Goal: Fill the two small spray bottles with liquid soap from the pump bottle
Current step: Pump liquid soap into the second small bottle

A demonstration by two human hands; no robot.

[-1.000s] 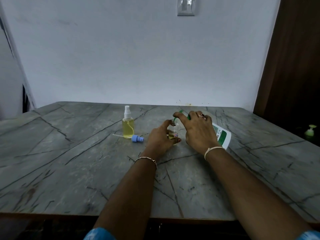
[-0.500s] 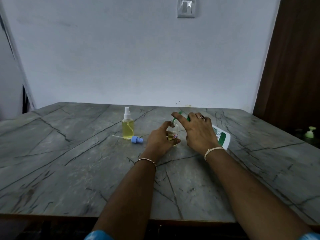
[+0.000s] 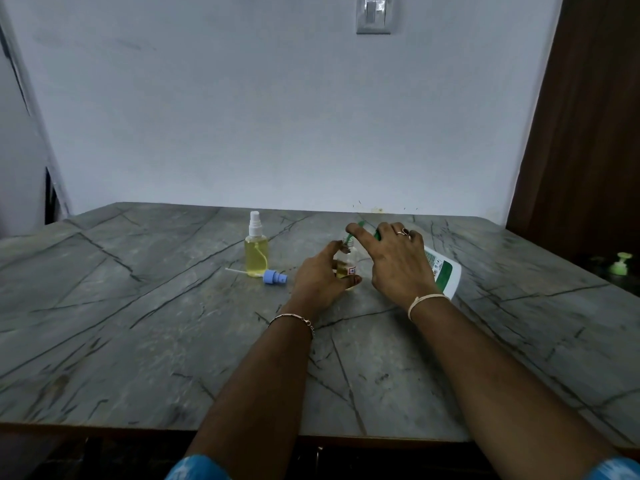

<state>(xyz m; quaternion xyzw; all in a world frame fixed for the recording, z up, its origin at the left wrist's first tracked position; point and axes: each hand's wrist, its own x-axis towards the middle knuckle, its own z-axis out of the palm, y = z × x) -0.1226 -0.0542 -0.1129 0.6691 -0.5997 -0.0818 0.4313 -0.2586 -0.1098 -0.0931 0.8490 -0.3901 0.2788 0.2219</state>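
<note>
Uncapped small bottle [image 3: 346,266], part-full yellow, gripped by left hand [image 3: 322,275], right hand [image 3: 398,261] curled over tilted pump bottle [image 3: 445,273], wide worktop [image 3: 138,341] to near edge.

Pump bottle [image 3: 446,276] mostly hidden behind right hand [image 3: 398,266].

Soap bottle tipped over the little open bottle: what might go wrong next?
1. The pump bottle in the right hand is tilted, its nozzle at the narrow mouth of the small bottle; soap may miss onto the table.
2. The left hand alone steadies the small bottle; pumping might tip it.
3. The blue spray cap lies near that hand and could get knocked.
</note>
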